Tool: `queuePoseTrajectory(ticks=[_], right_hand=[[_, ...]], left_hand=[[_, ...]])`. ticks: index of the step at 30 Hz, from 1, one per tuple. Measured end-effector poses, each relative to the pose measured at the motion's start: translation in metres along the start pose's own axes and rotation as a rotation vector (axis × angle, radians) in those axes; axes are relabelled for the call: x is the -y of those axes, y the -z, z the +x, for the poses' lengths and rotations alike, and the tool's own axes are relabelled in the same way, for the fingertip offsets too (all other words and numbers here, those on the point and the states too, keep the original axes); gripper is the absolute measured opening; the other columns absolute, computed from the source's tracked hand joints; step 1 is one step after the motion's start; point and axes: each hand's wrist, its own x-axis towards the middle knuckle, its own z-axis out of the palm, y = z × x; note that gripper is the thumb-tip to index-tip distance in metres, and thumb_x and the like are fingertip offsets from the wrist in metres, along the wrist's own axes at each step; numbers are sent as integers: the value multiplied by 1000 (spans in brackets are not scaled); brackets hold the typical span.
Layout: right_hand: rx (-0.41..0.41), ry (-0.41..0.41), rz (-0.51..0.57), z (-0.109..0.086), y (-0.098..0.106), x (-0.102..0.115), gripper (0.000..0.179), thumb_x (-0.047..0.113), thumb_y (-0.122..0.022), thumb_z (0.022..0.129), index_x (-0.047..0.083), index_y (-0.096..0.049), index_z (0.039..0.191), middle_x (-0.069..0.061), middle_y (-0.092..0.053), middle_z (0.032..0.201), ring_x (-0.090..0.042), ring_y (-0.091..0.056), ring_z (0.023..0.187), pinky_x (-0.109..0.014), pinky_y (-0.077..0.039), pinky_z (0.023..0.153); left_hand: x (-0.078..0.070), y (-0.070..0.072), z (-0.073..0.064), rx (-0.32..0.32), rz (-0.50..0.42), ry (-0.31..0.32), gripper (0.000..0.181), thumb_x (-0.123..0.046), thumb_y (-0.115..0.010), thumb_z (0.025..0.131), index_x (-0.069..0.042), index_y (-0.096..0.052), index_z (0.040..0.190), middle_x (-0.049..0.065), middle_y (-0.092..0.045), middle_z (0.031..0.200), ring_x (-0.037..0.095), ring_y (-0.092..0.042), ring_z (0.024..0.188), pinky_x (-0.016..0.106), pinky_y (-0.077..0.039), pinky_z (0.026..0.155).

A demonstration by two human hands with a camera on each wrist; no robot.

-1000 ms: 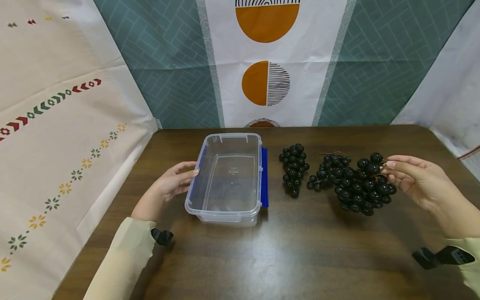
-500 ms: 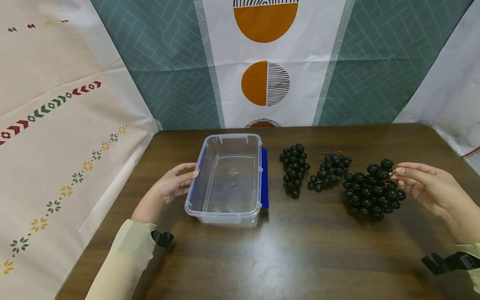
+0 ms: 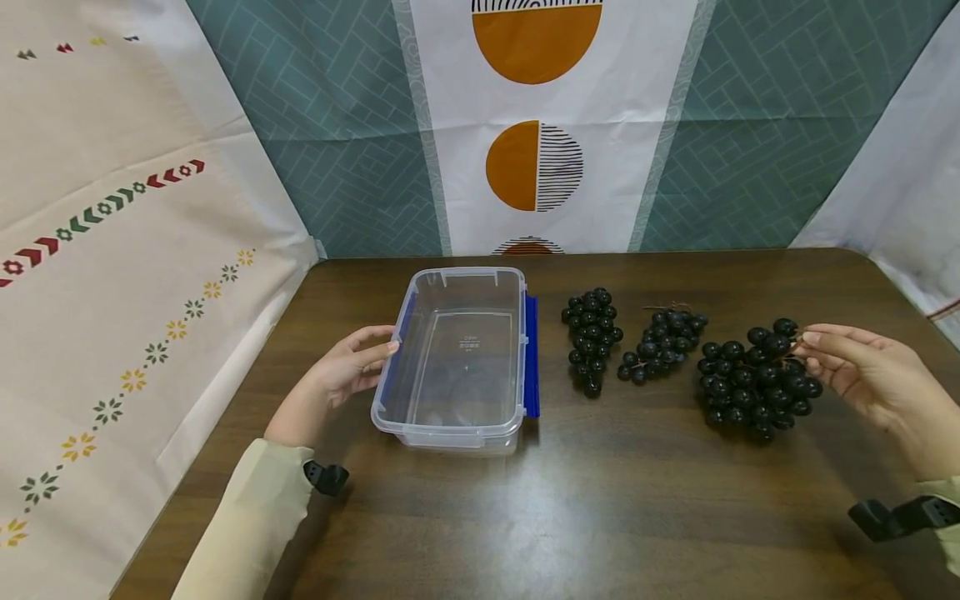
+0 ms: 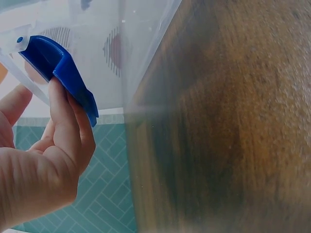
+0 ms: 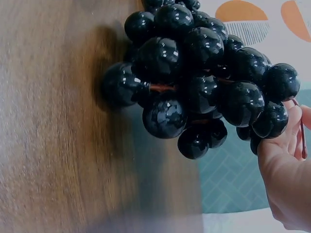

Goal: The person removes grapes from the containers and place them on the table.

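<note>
A clear plastic food container (image 3: 461,367) without a lid on it stands upright on the table, with blue side latches (image 3: 532,357). My left hand (image 3: 352,362) holds its left side; in the left wrist view the thumb lies by the rim and the fingers press the blue latch (image 4: 73,77). At the right, my right hand (image 3: 862,367) pinches the stem of a large bunch of black grapes (image 3: 750,383). In the right wrist view its lower grapes (image 5: 121,85) are at or just above the tabletop; I cannot tell which.
Between the container and the held bunch lie two smaller bunches of black grapes, a long one (image 3: 590,337) and a second one (image 3: 663,343) with its stem pointing back. The wooden table (image 3: 600,517) ends at a patterned cloth backdrop (image 3: 360,167).
My right hand has moved right and a little down with the large grape bunch, away from the smaller bunch it overlapped. My left hand and the container have stayed put.
</note>
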Motion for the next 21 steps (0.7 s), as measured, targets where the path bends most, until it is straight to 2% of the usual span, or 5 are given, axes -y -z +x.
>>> queuePoseTrajectory(ticks=[5, 9, 13, 21], right_hand=[[-59, -29, -32, 4, 7, 2, 33, -6, -43, 97, 4, -74, 94, -6, -72, 83, -13, -68, 73, -23, -52, 60], [-64, -37, -62, 9, 12, 2, 32, -6, -44, 97, 5, -73, 93, -5, -72, 83, -12, -67, 72, -22, -52, 60], [-49, -45, -40, 13, 17, 3, 33, -6, -42, 97, 3, -73, 93, -6, -72, 83, -13, -68, 73, -22, -52, 60], [-44, -17, -60, 20, 23, 3, 33, -7, -43, 96, 4, -74, 93, -6, -73, 84, -14, -68, 74, -23, -51, 60]], left_hand=[[0, 0, 0, -1, -11, 4, 59, -26, -61, 94, -10, -33, 144, -5, -62, 96, 6, -63, 86, 24, -53, 74], [0, 0, 0, -1, -13, 10, 60, -26, -61, 94, -10, -33, 144, -5, -62, 97, 7, -63, 87, 24, -53, 75], [-1, 1, 1, 5, -7, 7, 61, -28, -61, 94, -11, -33, 144, -4, -61, 99, 7, -63, 89, 24, -53, 76], [0, 0, 1, 4, -14, 4, 58, -25, -60, 95, -10, -33, 144, -5, -62, 97, 7, -64, 87, 24, -53, 76]])
